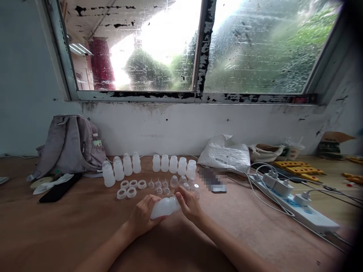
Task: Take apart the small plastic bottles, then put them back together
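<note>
My left hand point(143, 217) is wrapped round the base end of a translucent white plastic bottle point(163, 207) that lies on its side just above the brown table point(85, 230). My right hand point(188, 204) grips the bottle's neck end, fingers curled over it. Behind the hands stand several more white bottles point(174, 165) in a row, with another group of bottles point(119, 169) to the left. In front of these lie several white screw rings point(129, 187) and several small clear teats point(163, 186).
A grey backpack point(69, 145) leans against the wall at the left, with a black flat object point(58, 190) before it. A white plastic bag point(225, 155), a phone point(212, 181), a power strip point(300, 211) with cables and yellow parts point(297, 168) sit to the right.
</note>
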A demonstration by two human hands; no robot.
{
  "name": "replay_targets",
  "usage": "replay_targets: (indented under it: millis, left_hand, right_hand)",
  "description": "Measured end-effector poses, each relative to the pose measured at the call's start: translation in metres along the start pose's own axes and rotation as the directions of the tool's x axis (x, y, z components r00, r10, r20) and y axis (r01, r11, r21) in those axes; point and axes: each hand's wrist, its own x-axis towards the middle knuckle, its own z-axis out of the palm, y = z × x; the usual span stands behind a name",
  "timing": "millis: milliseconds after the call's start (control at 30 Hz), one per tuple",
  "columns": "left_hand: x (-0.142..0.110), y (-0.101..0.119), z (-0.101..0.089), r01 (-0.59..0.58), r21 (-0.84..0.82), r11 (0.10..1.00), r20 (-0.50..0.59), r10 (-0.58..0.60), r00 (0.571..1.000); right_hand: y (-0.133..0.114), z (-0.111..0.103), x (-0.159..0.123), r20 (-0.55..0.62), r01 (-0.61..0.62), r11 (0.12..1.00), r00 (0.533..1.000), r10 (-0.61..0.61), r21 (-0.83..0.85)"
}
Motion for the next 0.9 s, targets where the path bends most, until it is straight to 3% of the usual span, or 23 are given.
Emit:
replay_targets:
  millis: [200, 467, 533, 600, 633, 700, 800, 900]
  left_hand:
    - [0.002, 0.009, -0.005, 0.025, -0.057, 0.998, 0.065, -0.021, 0.998]
    - [0.009, 0.025, -0.01, 0.144, -0.206, 0.968, 0.019, -0.143, 0.99]
    - [0.005, 0.022, -0.013, 0.18, -0.266, 0.947, 0.042, -0.175, 0.984]
    - [0.002, 0.016, -0.016, 0.24, -0.321, 0.916, 0.06, -0.233, 0.971]
    - [0.001, 0.011, -0.017, 0.282, -0.343, 0.896, 0.052, -0.282, 0.958]
    - [0.002, 0.001, -0.017, 0.372, -0.399, 0.838, -0.019, -0.414, 0.91]
    - [0.008, -0.014, -0.01, 0.456, -0.534, 0.712, -0.132, -0.603, 0.787]
    - [0.01, -0.022, -0.005, 0.517, -0.648, 0.559, -0.083, -0.727, 0.682]
  right_hand:
    - [0.01, 0.001, 0.008, -0.004, -0.065, 0.998, 0.998, 0.065, 0.021]
    - [0.02, -0.012, 0.021, -0.086, -0.133, 0.98, 0.985, 0.147, 0.151]
    - [0.029, -0.029, 0.026, -0.225, -0.171, 0.965, 0.95, 0.215, 0.198]
    - [0.042, -0.05, 0.031, -0.412, -0.244, 0.943, 0.853, 0.319, 0.225]
    - [0.048, -0.059, 0.033, -0.46, -0.273, 0.94, 0.821, 0.338, 0.203]
    - [0.057, -0.07, 0.037, -0.476, -0.309, 0.945, 0.818, 0.323, 0.11]
    - [0.061, -0.06, 0.035, -0.388, -0.254, 0.967, 0.895, 0.222, -0.032]
    - [0.056, -0.03, 0.027, -0.251, -0.079, 0.984, 0.967, 0.038, -0.158]
